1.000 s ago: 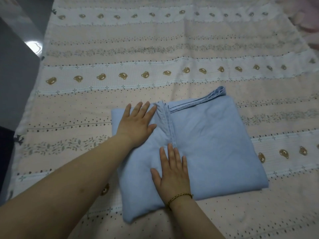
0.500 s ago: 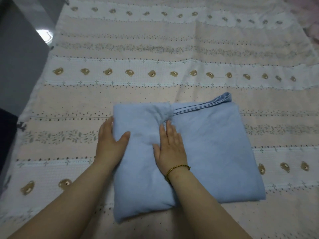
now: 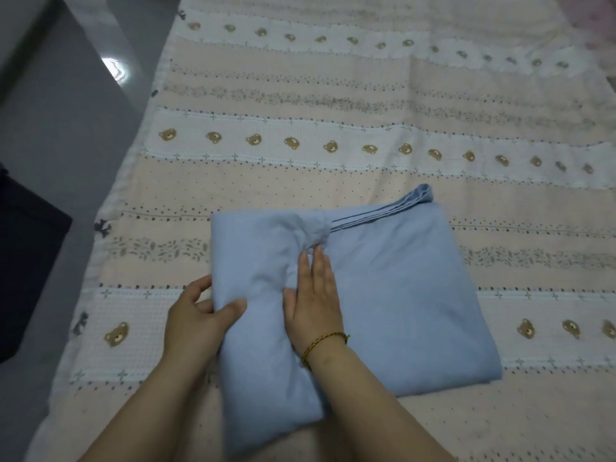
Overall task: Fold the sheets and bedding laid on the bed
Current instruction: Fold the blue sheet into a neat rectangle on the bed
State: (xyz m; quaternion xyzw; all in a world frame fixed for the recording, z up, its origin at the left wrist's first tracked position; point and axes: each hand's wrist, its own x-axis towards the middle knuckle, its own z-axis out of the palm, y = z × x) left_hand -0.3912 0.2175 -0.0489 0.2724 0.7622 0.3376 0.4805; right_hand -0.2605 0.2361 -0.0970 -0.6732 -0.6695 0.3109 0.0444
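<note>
A light blue sheet (image 3: 400,295) lies folded into a thick, roughly square bundle on the bed, its stitched hem running along the far edge. My left hand (image 3: 196,318) grips the bundle's left edge, thumb on top and fingers curled underneath. My right hand (image 3: 313,295) lies flat on the bundle's middle with fingers straight, pressing just below a bunched crease. A thin gold bracelet circles my right wrist.
The bed is covered by a peach and white striped bedspread (image 3: 333,135) printed with small bear heads. The bed's left edge borders a grey floor (image 3: 66,128) with a light glare. A dark object (image 3: 23,261) sits on the floor at left.
My left hand slid off the top of the bundle to its left edge and took hold of it. My right hand moved up toward the crease and stays flat.
</note>
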